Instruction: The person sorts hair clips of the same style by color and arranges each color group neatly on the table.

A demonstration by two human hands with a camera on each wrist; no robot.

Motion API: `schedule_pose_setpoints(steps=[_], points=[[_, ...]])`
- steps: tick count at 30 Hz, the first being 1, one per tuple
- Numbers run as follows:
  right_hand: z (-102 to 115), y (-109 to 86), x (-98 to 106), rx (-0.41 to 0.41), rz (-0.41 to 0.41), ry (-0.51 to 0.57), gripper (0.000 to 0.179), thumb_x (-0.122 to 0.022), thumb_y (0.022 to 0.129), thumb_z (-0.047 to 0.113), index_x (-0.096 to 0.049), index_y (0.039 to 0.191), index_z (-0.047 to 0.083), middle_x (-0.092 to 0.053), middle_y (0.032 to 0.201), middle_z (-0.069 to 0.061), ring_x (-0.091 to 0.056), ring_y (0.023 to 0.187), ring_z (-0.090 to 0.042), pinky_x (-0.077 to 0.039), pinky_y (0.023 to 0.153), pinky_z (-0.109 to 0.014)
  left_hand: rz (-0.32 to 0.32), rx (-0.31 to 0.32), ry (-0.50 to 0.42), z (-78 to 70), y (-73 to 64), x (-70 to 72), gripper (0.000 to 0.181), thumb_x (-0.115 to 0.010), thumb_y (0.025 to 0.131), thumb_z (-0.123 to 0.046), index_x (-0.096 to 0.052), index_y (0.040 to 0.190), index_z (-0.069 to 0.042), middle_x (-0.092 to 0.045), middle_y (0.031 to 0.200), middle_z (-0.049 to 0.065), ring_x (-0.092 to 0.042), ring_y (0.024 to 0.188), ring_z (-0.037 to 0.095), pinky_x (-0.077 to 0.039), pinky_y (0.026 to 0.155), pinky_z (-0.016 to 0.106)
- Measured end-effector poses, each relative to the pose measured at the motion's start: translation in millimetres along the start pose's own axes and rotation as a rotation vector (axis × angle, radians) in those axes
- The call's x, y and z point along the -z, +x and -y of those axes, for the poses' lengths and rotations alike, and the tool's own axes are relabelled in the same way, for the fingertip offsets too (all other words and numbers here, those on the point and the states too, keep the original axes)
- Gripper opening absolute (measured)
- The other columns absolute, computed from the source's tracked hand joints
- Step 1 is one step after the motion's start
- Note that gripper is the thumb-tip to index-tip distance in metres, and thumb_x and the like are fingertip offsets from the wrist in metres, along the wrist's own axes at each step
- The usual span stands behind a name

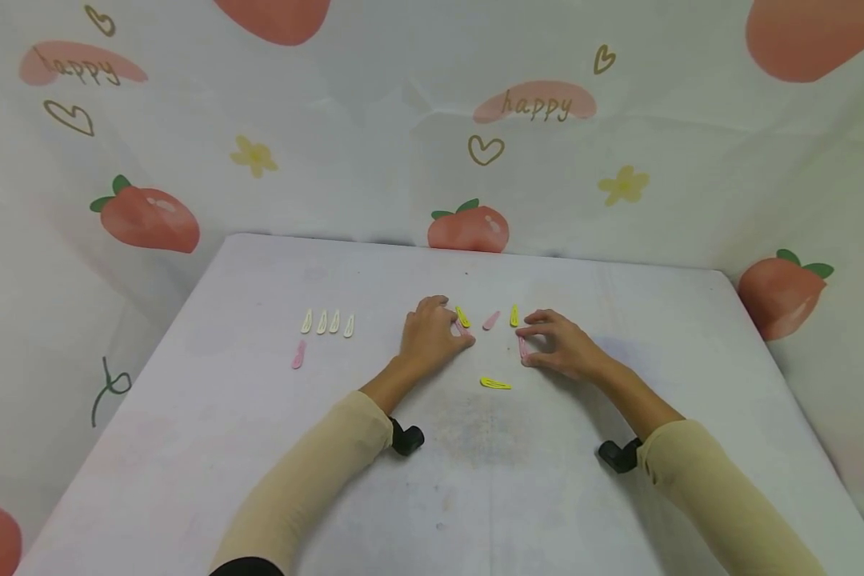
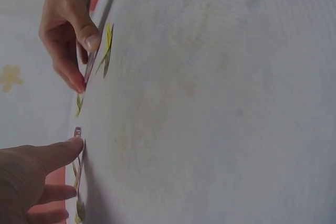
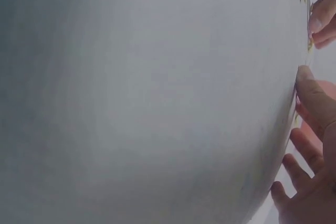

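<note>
My left hand (image 1: pixel 432 334) holds a pink snap hair clip (image 1: pixel 462 329) by its ends, between thumb and fingers, at the tabletop. A yellow hair clip (image 1: pixel 463 317) lies just beyond it. My right hand (image 1: pixel 563 346) pinches another pink hair clip (image 1: pixel 522 347) between thumb and a finger; in the left wrist view this clip (image 2: pixel 90 66) spans the fingertips. Between the hands lie a loose pink clip (image 1: pixel 491 321) and a second yellow clip (image 1: pixel 514 315). Nearer the person lies a third yellow clip (image 1: pixel 495 384). The right wrist view shows the right thumb (image 3: pixel 310 90) at the table, its clip mostly hidden.
To the left, several white hair clips (image 1: pixel 328 322) stand side by side in a row, with a single pink clip (image 1: pixel 298 354) below them. The white table (image 1: pixel 490 496) backs onto a cloth (image 1: pixel 374 120) printed with peaches, hearts and flowers.
</note>
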State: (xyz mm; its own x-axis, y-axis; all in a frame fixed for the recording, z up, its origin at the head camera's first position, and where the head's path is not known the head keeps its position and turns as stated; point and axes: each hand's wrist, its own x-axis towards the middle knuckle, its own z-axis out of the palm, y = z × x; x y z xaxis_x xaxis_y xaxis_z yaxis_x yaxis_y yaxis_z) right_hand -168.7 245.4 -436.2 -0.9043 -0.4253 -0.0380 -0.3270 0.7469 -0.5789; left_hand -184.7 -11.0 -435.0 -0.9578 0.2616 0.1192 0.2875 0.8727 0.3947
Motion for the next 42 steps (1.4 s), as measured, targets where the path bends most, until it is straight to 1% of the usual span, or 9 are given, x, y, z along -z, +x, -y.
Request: schedule_pose_setpoints(steps=[4,7,11,16,19,25,30,35,42], points=[[1,0.1,0,-0.001,0.003,0.003,0.051,-0.084,0.081,0.019,-0.068,0.125,0.001,-0.051,0.137,-0.02,-0.04,0.134,-0.042,-0.03,0.11,-0.062,0.019,-0.083,-0.013,8.5,-1.1,2.4,0.039,-0.079,0.083,-0.034,-0.077,0.11,-0.006,-0.058,0.138,0.012,-0.044,0.135,0.026,-0.047,0.095,0.049],[1,0.5,0,0.004,0.003,0.006,0.051,-0.084,0.081,0.019,-0.068,0.126,0.001,-0.051,0.137,-0.02,-0.04,0.134,-0.042,-0.03,0.11,-0.062,0.044,-0.141,-0.043,15.7,-3.9,9.8,0.041,-0.079,0.083,-0.031,-0.075,0.114,-0.006,-0.055,0.142,0.012,-0.041,0.138,0.026,-0.045,0.099,0.051],[1,0.9,-1,0.013,0.0,0.005,0.051,-0.084,0.081,0.019,-0.068,0.125,0.001,-0.051,0.137,-0.02,-0.04,0.134,-0.042,-0.031,0.11,-0.062,0.091,-0.213,-0.107,29.2,-10.5,26.6,0.047,-0.083,0.081,-0.031,-0.073,0.119,-0.005,-0.05,0.147,0.01,-0.038,0.14,0.027,-0.04,0.107,0.052],[2,0.2,0,0.028,-0.002,0.016,0.05,-0.083,0.081,0.017,-0.068,0.125,0.0,-0.052,0.136,-0.021,-0.042,0.132,-0.041,-0.032,0.109,-0.061,0.162,-0.268,-0.181,58.8,-24.9,51.7,0.052,-0.086,0.079,-0.03,-0.072,0.121,-0.004,-0.047,0.15,0.011,-0.035,0.142,0.028,-0.036,0.112,0.048],[3,-0.3,1,0.038,-0.003,0.018,0.05,-0.083,0.081,0.016,-0.068,0.125,0.0,-0.052,0.135,-0.021,-0.042,0.132,-0.041,-0.033,0.108,-0.061,0.188,-0.265,-0.197,82.2,-36.5,66.9,0.053,-0.086,0.079,-0.028,-0.07,0.123,-0.002,-0.044,0.151,0.013,-0.033,0.143,0.03,-0.036,0.111,0.049],[2,0.4,1,0.033,-0.003,0.018,0.05,-0.083,0.082,0.017,-0.067,0.126,0.0,-0.052,0.136,-0.021,-0.042,0.132,-0.041,-0.033,0.108,-0.062,0.162,-0.197,-0.152,133.9,-58.6,95.1,0.053,-0.087,0.078,-0.022,-0.07,0.122,0.0,-0.041,0.151,0.019,-0.032,0.142,0.038,-0.036,0.108,0.058],[0,0.7,1,0.016,0.005,0.006,0.051,-0.083,0.082,0.018,-0.067,0.126,0.0,-0.051,0.137,-0.021,-0.041,0.133,-0.041,-0.032,0.109,-0.062,0.154,-0.136,-0.108,167.5,-74.3,107.4,0.05,-0.087,0.076,-0.018,-0.071,0.119,0.002,-0.042,0.149,0.023,-0.032,0.14,0.043,-0.033,0.109,0.061],[0,-0.1,2,0.021,0.004,0.006,0.051,-0.083,0.082,0.02,-0.067,0.126,0.0,-0.051,0.137,-0.02,-0.041,0.133,-0.041,-0.032,0.108,-0.062,0.171,-0.114,-0.077,185.5,-83.4,111.1,0.048,-0.085,0.077,-0.015,-0.07,0.119,0.003,-0.041,0.147,0.028,-0.032,0.139,0.046,-0.032,0.108,0.064],[-2,0.1,1,0.021,0.0,0.024,0.052,-0.083,0.081,0.02,-0.067,0.126,0.0,-0.051,0.137,-0.02,-0.041,0.133,-0.041,-0.031,0.109,-0.062,0.214,-0.102,-0.079,193.3,-84.5,114.6,0.046,-0.083,0.08,-0.014,-0.069,0.122,0.002,-0.038,0.147,0.031,-0.031,0.138,0.049,-0.032,0.107,0.064]])
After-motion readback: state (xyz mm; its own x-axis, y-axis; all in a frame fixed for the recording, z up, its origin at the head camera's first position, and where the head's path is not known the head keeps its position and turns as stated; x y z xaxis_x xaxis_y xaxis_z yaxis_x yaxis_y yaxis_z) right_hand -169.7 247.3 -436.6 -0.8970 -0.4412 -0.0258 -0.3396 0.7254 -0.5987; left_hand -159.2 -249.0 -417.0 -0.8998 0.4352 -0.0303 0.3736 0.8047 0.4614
